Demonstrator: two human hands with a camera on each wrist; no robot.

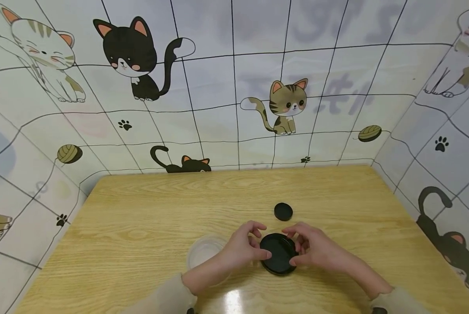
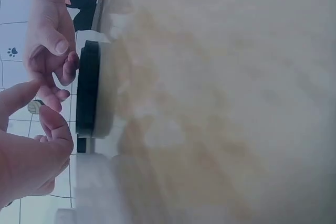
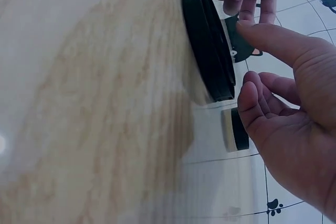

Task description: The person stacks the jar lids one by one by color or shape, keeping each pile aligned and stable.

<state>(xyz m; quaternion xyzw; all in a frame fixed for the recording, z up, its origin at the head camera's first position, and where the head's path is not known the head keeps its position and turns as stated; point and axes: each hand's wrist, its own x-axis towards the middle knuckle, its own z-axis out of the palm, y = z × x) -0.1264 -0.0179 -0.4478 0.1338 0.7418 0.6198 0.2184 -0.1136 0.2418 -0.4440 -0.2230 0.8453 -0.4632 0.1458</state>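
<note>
A shallow round black piece [image 1: 280,261] with a raised rim lies flat on the table between my two hands. My left hand [image 1: 243,245] hovers at its left edge, thumb tip over the rim and fingers loosely bent. On the other side, my right hand [image 1: 314,247] has its thumb and fingers spread about the right edge. Both wrist views show the black piece [image 2: 87,90] resting on the table, with the fingers of the right hand [image 3: 294,93] just above it and nothing gripped. Whether a fingertip touches the rim is hard to tell.
Behind the black piece lies a small black disc [image 1: 283,211]. A clear round container [image 1: 203,250] stands to the left, partly hidden by my left forearm. The wooden table [image 1: 159,205] meets a cat-patterned cloth wall [image 1: 214,126] at the back and sides.
</note>
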